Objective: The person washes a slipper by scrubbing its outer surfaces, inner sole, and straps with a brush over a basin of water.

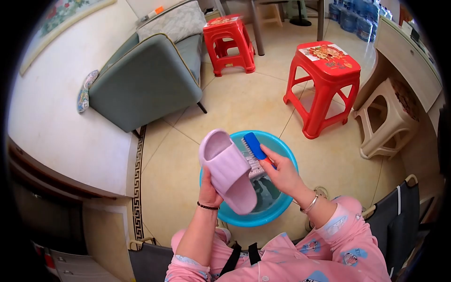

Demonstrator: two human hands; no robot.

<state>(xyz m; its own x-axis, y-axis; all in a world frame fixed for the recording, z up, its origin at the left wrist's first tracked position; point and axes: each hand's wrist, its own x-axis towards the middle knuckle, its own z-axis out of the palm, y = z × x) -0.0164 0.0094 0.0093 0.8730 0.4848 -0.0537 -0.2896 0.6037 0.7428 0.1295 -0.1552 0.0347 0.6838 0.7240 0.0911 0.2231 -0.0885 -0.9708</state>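
A pale purple slide slipper (228, 164) is gripped in my left hand (209, 188), tilted over the basin with its strap facing up. My right hand (283, 171) is closed around the handle of a scrubbing brush (254, 145) with a blue back and whitish bristles. The bristles point left toward the slipper, with a small gap between them. Below both hands stands a round blue basin (287, 155) with water in it. Inside it lies a pale, ridged object (256, 169), partly hidden by the slipper and brush.
Two red plastic stools (329, 70) stand ahead on the tiled floor (244, 101). To the right are a beige stool (387, 120) and a desk (408, 51). A grey-green sofa (145, 87) is at the left. Water jugs (357, 21) stand at the back right.
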